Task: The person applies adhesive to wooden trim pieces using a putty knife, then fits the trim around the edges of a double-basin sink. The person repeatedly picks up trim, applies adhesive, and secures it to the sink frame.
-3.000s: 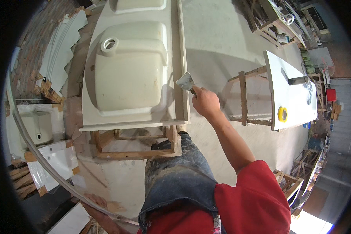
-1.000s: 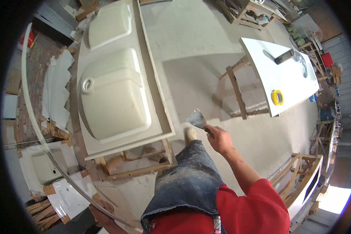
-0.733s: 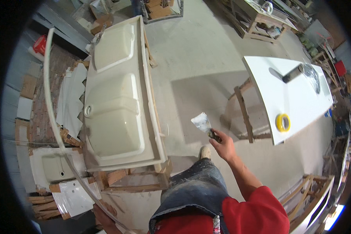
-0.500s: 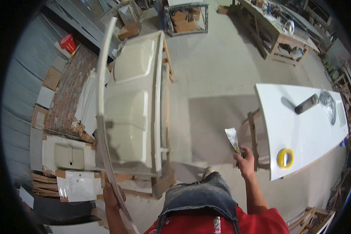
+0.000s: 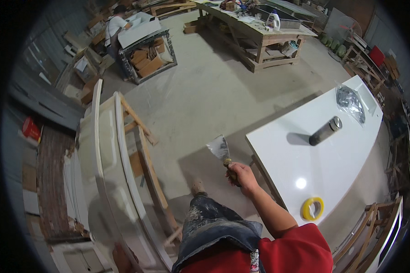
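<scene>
My right hand (image 5: pixel 242 178) is closed round the dark handle of a putty knife (image 5: pixel 218 148), its wide metal blade pointing up and away over the floor. Low at the left, my left hand (image 5: pixel 123 258) is partly blurred. It grips a long, thin, pale strip (image 5: pixel 96 136) that rises past a cream moulded double-basin piece (image 5: pixel 87 143) on a wooden frame (image 5: pixel 152 182). The strip's lower end is out of sight. To the right of the putty knife is a white tabletop (image 5: pixel 278 150) bearing a metal flask (image 5: pixel 325 130) and a roll of yellow tape (image 5: pixel 312 209).
A clear plastic bag (image 5: pixel 351 104) lies at the tabletop's far end. Farther off stands a wooden workbench (image 5: pixel 259 41) with a white bottle (image 5: pixel 273 20). Another person (image 5: pixel 116 32) works at a white piece at the far left. A red bucket (image 5: pixel 31 128) is by the left wall.
My view has turned and moved forward, bringing the other person into sight. The putty knife and the strip are still in my hands, and the white tabletop is now nearer to my right hand.
</scene>
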A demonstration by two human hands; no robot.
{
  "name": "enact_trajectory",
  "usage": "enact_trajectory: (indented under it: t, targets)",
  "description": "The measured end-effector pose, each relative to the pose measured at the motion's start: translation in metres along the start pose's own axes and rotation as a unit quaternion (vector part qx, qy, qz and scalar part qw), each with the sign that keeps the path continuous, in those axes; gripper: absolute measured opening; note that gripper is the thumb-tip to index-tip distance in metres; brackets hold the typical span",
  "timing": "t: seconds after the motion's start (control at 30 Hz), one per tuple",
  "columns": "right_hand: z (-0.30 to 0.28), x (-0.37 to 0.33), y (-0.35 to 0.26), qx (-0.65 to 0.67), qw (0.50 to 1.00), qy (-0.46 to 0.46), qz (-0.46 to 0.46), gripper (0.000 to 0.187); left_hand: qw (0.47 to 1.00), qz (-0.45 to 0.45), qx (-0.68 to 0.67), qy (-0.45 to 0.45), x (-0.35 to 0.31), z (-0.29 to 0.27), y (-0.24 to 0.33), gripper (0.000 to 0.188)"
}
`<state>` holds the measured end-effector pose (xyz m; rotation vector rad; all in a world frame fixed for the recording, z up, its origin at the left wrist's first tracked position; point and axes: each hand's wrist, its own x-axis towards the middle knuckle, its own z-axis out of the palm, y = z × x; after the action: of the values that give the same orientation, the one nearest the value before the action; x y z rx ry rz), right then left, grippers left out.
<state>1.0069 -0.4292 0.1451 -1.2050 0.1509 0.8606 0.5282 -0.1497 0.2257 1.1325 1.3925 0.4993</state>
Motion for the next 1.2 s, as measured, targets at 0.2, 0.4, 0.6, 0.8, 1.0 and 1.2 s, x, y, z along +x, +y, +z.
enact_trajectory:
  t: [0.2, 0.4, 0.6, 0.8, 1.0, 1.2]
  targets:
    - [0.019, 0.133, -0.066, 0.022, 0.998, 0.065, -0.006, 0.011, 1.000, -0.015, 0.015, -0.005, 0.133, 0.073, 0.086, 0.058]
    - [0.024, 0.234, -0.143, 0.069, 0.990, 0.120, -0.013, 0.016, 0.997, 0.018, 0.053, -0.060, 0.213, 0.208, 0.235, 0.059]
    - [-0.020, 0.383, -0.199, 0.124, 0.970, 0.206, -0.030, 0.018, 0.992, 0.058, 0.066, -0.095, 0.300, 0.356, 0.336, 0.057]
    - [-0.049, 0.566, -0.317, 0.134, 0.968, 0.210, -0.009, 0.017, 0.973, 0.209, 0.093, 0.038, 0.415, 0.480, 0.405, 0.055]
    - [-0.046, 0.714, -0.492, 0.081, 0.981, 0.169, -0.057, 0.017, 0.953, 0.198, 0.204, 0.101, 0.471, 0.602, 0.517, 0.043]
    - [-0.082, 0.871, -0.608, 0.082, 0.981, 0.162, -0.066, 0.015, 0.940, 0.265, 0.095, 0.195, 0.568, 0.707, 0.592, 0.055]
